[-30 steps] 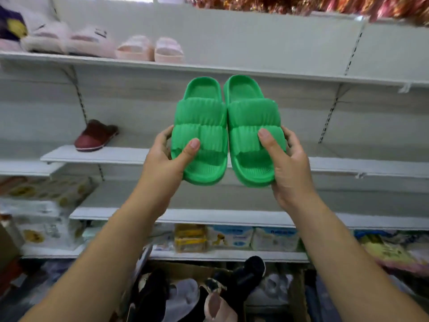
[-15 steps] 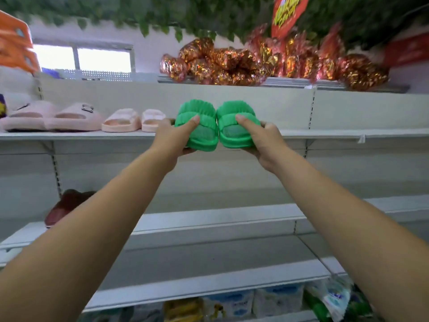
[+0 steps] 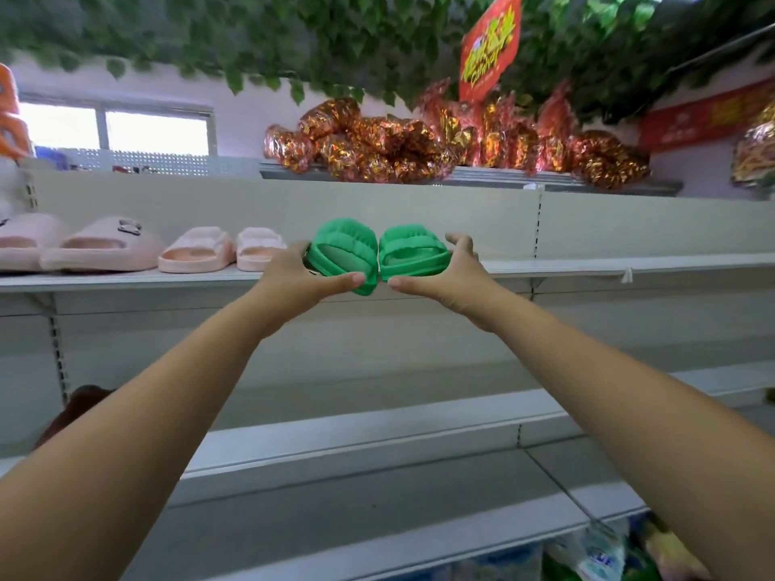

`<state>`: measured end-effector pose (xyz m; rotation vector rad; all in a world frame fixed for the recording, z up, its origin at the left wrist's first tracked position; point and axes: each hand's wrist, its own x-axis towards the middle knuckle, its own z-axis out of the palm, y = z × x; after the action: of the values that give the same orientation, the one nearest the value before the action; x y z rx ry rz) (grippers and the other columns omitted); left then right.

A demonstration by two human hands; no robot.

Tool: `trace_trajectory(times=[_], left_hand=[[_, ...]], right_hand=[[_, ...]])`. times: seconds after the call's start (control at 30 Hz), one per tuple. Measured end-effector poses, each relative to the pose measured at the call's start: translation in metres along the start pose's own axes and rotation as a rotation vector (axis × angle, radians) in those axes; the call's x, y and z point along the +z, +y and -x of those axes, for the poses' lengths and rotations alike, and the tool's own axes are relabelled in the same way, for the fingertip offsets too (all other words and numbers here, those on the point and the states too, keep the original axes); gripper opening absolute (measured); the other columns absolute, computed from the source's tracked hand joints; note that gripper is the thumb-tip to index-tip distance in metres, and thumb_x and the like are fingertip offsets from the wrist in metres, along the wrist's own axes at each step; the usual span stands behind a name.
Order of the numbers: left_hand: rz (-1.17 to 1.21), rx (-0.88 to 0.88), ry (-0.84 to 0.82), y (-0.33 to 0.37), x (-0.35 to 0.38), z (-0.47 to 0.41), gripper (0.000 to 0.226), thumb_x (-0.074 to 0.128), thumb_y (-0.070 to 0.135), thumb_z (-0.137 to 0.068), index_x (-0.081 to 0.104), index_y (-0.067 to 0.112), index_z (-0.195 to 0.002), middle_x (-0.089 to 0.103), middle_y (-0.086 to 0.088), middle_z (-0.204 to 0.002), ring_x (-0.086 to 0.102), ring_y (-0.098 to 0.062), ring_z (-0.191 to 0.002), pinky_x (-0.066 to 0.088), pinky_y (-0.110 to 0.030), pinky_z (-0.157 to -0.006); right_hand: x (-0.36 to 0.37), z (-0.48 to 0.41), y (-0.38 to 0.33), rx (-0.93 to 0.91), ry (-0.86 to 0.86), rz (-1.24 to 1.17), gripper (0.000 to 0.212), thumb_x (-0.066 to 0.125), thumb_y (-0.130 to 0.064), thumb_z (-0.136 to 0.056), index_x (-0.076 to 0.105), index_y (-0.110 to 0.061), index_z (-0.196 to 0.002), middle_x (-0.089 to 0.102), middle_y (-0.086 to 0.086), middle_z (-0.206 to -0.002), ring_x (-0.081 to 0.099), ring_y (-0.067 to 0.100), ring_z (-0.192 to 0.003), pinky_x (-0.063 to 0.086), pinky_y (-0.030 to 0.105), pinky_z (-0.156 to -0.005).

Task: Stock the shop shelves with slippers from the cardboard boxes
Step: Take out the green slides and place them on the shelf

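Note:
A pair of green ribbed slippers sits side by side at the front edge of the upper white shelf [image 3: 587, 264]. My left hand [image 3: 293, 278] holds the left green slipper [image 3: 348, 255], thumb under its toe end and fingers behind its outer side. My right hand [image 3: 448, 278] holds the right green slipper [image 3: 413, 255] in the same way. The left slipper is tilted, its toe end hanging past the shelf edge. The right one lies nearly flat on the shelf. The cardboard boxes are out of view.
Pink slippers [image 3: 218, 249] and larger pink slides [image 3: 100, 247] stand on the same shelf to the left. A dark red slipper [image 3: 75, 408] lies on the lower shelf [image 3: 377, 429]. Foil-wrapped packs [image 3: 419, 148] fill the top ledge under hanging leaves.
Both hands carried the green pair up from chest height to the upper shelf and lowered it onto the edge. The camera tilted up, so the boxes below dropped out of view.

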<state>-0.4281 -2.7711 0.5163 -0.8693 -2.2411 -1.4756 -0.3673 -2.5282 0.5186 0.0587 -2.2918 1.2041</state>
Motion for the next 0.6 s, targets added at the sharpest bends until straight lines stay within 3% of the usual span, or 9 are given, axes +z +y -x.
trace_trajectory(times=[0.1,0.17,0.23,0.33,0.47,0.6], left_hand=[[-0.282,0.019,0.064,-0.010,-0.002,-0.006,0.089,0.080,0.078,-0.059,0.058,0.026,-0.127,0.063,-0.002,-0.119,0.061,-0.018,-0.108,0.055,-0.038,-0.096],[-0.472,-0.031,0.110,-0.014,-0.003,-0.010,0.102,0.068,0.090,-0.057,0.053,0.024,-0.134,0.051,-0.009,-0.127,0.050,-0.025,-0.118,0.049,-0.044,-0.103],[-0.589,-0.022,0.140,-0.017,-0.003,-0.013,0.099,0.065,0.085,-0.069,0.050,0.017,-0.140,0.046,-0.014,-0.132,0.042,-0.030,-0.126,0.042,-0.043,-0.105],[-0.607,0.040,0.165,-0.019,-0.004,-0.018,0.088,0.062,0.075,-0.080,0.051,0.012,-0.141,0.054,-0.014,-0.132,0.051,-0.028,-0.122,0.044,-0.039,-0.096],[-0.673,0.082,0.205,-0.029,-0.010,-0.028,0.087,0.055,0.077,-0.084,0.054,0.013,-0.143,0.059,-0.011,-0.132,0.057,-0.027,-0.118,0.048,-0.040,-0.092],[-0.783,0.106,0.205,-0.042,-0.015,-0.045,0.088,0.047,0.082,-0.084,0.057,0.015,-0.140,0.064,-0.010,-0.128,0.059,-0.028,-0.115,0.051,-0.042,-0.090]], right_hand=[[0.001,-0.008,-0.003,-0.007,-0.017,0.018,0.115,0.090,-0.054,-0.065,0.021,-0.020,-0.150,0.043,0.002,-0.141,0.048,0.019,-0.124,0.046,0.035,-0.102],[0.002,-0.014,-0.005,-0.003,-0.049,0.065,0.108,0.088,-0.051,-0.070,0.023,-0.018,-0.150,0.047,0.000,-0.134,0.051,0.017,-0.119,0.047,0.032,-0.098],[0.003,-0.020,-0.005,-0.012,-0.082,0.144,0.106,0.087,-0.055,-0.069,0.026,-0.018,-0.149,0.048,-0.003,-0.131,0.052,0.017,-0.119,0.049,0.036,-0.102],[0.007,-0.031,-0.007,-0.033,-0.138,0.162,0.097,0.086,-0.054,-0.071,0.035,-0.017,-0.144,0.056,-0.004,-0.128,0.057,0.012,-0.111,0.050,0.030,-0.094],[0.013,-0.047,-0.008,-0.083,-0.122,0.287,0.079,0.082,-0.055,-0.076,0.048,-0.018,-0.136,0.059,-0.003,-0.122,0.059,0.013,-0.106,0.050,0.029,-0.087],[0.022,-0.063,-0.003,-0.079,-0.129,0.308,0.074,0.081,-0.053,-0.079,0.048,-0.017,-0.135,0.058,-0.004,-0.117,0.058,0.012,-0.101,0.048,0.026,-0.080]])
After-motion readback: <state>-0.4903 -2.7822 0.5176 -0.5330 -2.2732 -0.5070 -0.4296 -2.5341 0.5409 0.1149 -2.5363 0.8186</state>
